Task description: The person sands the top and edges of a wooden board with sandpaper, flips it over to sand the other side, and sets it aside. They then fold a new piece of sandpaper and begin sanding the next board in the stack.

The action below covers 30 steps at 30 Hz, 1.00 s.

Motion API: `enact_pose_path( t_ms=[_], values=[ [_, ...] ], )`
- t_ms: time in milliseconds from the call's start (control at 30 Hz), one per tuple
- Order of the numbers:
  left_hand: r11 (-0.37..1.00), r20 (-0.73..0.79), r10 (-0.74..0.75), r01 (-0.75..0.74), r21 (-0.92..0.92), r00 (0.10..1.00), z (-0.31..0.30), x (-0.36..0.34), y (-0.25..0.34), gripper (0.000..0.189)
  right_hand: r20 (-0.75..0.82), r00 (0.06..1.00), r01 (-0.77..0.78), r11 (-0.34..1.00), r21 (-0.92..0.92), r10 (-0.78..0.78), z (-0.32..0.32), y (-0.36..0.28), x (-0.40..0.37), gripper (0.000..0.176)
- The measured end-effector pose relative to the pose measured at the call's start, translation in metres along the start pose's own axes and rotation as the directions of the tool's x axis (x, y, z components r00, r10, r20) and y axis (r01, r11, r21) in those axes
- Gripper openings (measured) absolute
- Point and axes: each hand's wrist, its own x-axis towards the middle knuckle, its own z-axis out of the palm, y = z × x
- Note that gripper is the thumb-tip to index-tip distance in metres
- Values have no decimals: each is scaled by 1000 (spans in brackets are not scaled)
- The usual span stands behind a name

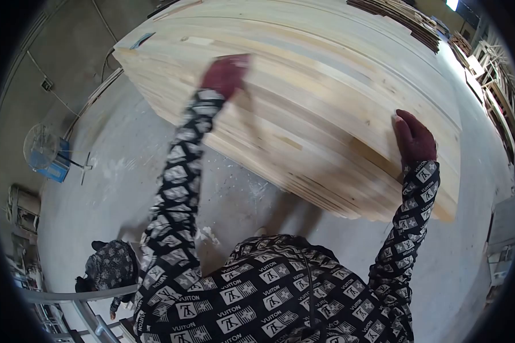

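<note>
Floor: The grey floor (120, 177) extends along the near side of the work. Keep the feet clear of the stack's lower edge while reaching.

Stack: The stack of boards (309, 97) lies flat in front of the person, extending from the upper left to the right of the view. Its near edges are stepped, not flush. Treat each exposed edge as a likely splinter and snag point, and apply force along the board faces rather than against the corners.

Person nearby: A co-worker (111, 266) is at lower left, apart from the stack. Keep any board movement away from that side.

Hands: The left hand (226, 75), in a dark red glove, is over the left part of the top surface. It is motion-blurred; its grip and any contact cannot be told. The right hand (418, 140), also gloved, is at the right part of the surface with its fingers partly bent; whether it grips a board cannot be told. The wide hand spacing should favour even control. Use matched pressure from both hands to limit twisting.

Small item: A small dark item (142, 40) lies near the far left corner. Keep sliding boards clear of it.
</note>
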Motion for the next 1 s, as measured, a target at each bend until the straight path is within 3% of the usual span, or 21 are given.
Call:
enact_pose_path(
  t_ms=[33, 67, 133, 167, 233, 333, 467, 500, 533, 567, 600, 633, 667, 700, 733, 800, 833, 900, 933, 967, 1000],
  values=[
    [929, 31, 277, -276, 248, 960, 32, 14, 26, 25, 5, 1000, 11, 1000, -7, -11, -1, -1, -1, 36],
    [835, -63, 528, -504, 219, 847, 70, 20, 59, 26, 2, 999, -32, 999, 1, 32, -1, -3, -2, 36],
    [898, 72, 402, -409, 164, 913, 110, 22, 186, 22, 4, 999, -50, 999, 2, 50, 2, 3, -2, 37],
    [902, 14, 400, -396, 174, 917, 107, 16, 246, 14, -27, 993, -117, 992, 57, 119, 6, 17, 0, 40],
    [785, -309, 527, -593, -180, 792, 101, 8, 280, 15, -55, 969, -237, 969, 63, 241, 0, 13, 1, 46],
    [768, -208, 536, -575, -283, 818, 90, 6, 247, 15, -75, 974, -209, 977, 41, 212, 0, 11, 3, 46],
    [910, -36, 403, -396, 122, 915, 68, 9, 105, 16, -89, 981, -171, 985, -8, 169, -3, 6, -4, 45],
    [950, -136, 283, -297, -92, 949, 59, 2, 49, 19, -66, 985, -160, 987, -26, 158, -5, 2, -3, 45],
    [986, -100, 165, -164, 22, 981, 27, -4, 24, 23, -71, 984, -163, 986, -26, 161, -5, 2, -3, 44],
    [978, -97, 197, -188, 93, 976, 5, -4, 2, 28, -77, 981, -181, 983, -21, 179, -5, 6, -2, 44],
    [992, -76, 44, -35, 118, 996, -1, -4, -8, 29, -79, 986, -145, 989, -12, 143, -5, 8, -2, 43],
    [981, -62, -115, 123, 152, 991, -9, -3, -7, 31, -79, 992, -104, 995, -2, 103, -3, 9, -4, 42],
    [902, 27, -54, 37, 430, 998, -1, 6, 1, 31, -69, 989, -129, 992, 2, 129, -4, 5, -5, 41],
    [888, 63, 93, -112, 446, 994, 25, 19, -9, 28, -68, 990, -124, 992, 9, 124, -3, 7, -5, 41],
    [881, 196, 116, -192, 433, 974, 34, 32, 31, 29, -70, 991, -115, 993, -3, 114, -3, 11, -4, 42],
    [896, 143, 104, -155, 417, 984, 111, 46, 102, 43, -62, 992, -115, 993, -26, 113, -4, 9, -3, 42],
    [840, -43, 314, -256, 479, 949, 128, 35, 152, 32, -54, 993, -109, 994, -6, 109, -3, 10, -3, 44],
    [886, -40, 197, -161, 434, 980, 119, 19, 243, 24, -56, 994, -96, 995, 12, 97, 0, 21, 1, 45],
    [935, -167, 342, -317, 160, 925, 104, 8, 268, 22, -51, 994, -98, 994, 39, 100, 4, 31, 4, 45],
    [864, -330, 438, -493, -100, 836, 97, 5, 276, 20, -23, 987, -160, 984, 78, 162, 3, 26, 3, 45],
    [867, -339, 436, -491, -92, 834, 102, 8, 261, 20, -41, 989, -138, 990, 39, 139, 3, 24, 2, 45]
  ],
)
